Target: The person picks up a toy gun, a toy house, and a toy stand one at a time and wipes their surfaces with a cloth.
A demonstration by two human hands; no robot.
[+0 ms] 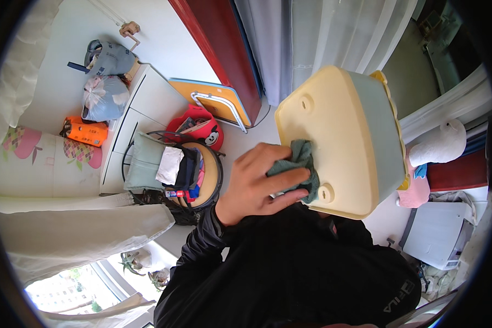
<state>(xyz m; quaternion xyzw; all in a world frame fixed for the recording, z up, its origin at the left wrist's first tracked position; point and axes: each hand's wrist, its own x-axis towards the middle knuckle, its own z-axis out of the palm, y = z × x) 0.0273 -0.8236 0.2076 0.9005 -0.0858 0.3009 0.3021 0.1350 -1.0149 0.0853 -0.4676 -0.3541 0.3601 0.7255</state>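
My left hand (252, 182) presses a bunched dark green cloth (299, 164) against the cream underside of a plastic storage bin (336, 123). Its fingers are bent over the cloth, and the palm side is hidden. The bin is tipped on its side in front of my chest, with its grey-green wall and wavy yellow rim turned to the right. Two raised round feet with slots show on the base. A sliver of skin shows under the bin's lower edge; my right hand is otherwise hidden behind it, so its grip cannot be seen.
At left stands a round chair (213, 164) with a cushion and folded clothes. Behind it are a red basket (209, 137), a folded table (219, 100) and a white cabinet (147, 94) bearing bags. White curtains (332, 37) hang ahead; a grey-white box (434, 229) lies at right.
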